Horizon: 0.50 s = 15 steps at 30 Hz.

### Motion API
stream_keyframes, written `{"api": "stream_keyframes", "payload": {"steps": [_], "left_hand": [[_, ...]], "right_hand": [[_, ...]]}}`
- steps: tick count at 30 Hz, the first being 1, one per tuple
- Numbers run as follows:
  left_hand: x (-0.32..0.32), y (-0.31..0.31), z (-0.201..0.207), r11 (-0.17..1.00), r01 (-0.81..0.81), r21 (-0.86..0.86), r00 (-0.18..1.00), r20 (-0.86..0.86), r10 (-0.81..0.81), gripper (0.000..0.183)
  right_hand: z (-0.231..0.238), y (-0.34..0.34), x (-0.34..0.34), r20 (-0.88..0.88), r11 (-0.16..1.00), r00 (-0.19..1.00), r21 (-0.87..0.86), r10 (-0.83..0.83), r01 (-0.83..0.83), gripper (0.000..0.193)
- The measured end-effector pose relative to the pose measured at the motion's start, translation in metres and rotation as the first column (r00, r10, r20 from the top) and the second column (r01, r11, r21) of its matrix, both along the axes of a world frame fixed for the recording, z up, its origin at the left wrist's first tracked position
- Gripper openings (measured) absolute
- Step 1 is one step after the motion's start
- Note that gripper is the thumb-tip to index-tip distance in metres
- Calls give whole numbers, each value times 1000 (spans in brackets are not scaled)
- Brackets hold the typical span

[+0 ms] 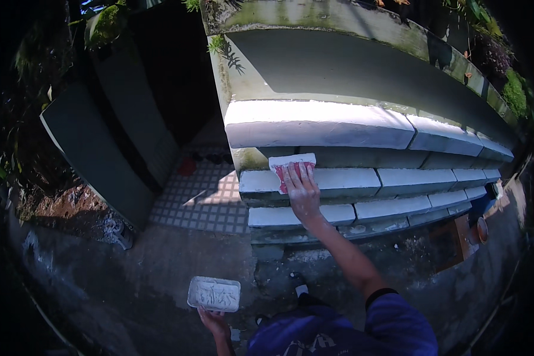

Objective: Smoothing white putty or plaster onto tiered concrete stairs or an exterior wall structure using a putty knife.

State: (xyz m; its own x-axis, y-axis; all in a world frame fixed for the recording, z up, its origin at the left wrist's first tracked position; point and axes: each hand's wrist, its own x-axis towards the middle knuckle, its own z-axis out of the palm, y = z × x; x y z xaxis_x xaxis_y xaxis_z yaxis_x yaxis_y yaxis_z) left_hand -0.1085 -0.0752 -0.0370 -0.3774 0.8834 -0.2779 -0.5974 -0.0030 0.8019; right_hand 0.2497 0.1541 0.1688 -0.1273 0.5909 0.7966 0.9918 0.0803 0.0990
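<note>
My right hand (pixel 303 195), speckled with white, reaches forward with its fingers closed over a pink-red sponge (pixel 282 169). White paint coats the sponge's far edge. It is held at the near end of the stepped wall, over the dark strip between the thick upper ledge (pixel 314 134) and the white-topped ledge (pixel 344 180) below it. Whether it touches the wall there I cannot tell. Low in front of me, my left hand (pixel 215 324) grips the near edge of a shallow rectangular tub (pixel 214 293) with white paint inside; the fingers beneath it are hidden.
A lower white-topped ledge (pixel 397 206) runs along the wall to the right. On the left stand a grey panel (pixel 95 148) and a checkered tiled floor (pixel 210 199) beside a dark opening. A wooden frame (pixel 453 244) and a round bowl-like thing (pixel 482 230) are at right.
</note>
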Motion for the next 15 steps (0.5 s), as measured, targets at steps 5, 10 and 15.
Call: {"api": "stream_keyframes", "payload": {"steps": [5,10,15], "left_hand": [[-19,-12,-19,999,-37,-4,999,24,37,76],[-16,-16,-8,1000,-8,-26,1000,16,8,78],[-8,-9,-5,1000,-25,-5,1000,19,25,79]], "right_hand": [[26,-27,-20,-42,984,984,50,173,-170,42],[96,1,-4,19,954,999,295,42,-46,43],[27,25,-12,103,977,994,213,-40,17,46]]}}
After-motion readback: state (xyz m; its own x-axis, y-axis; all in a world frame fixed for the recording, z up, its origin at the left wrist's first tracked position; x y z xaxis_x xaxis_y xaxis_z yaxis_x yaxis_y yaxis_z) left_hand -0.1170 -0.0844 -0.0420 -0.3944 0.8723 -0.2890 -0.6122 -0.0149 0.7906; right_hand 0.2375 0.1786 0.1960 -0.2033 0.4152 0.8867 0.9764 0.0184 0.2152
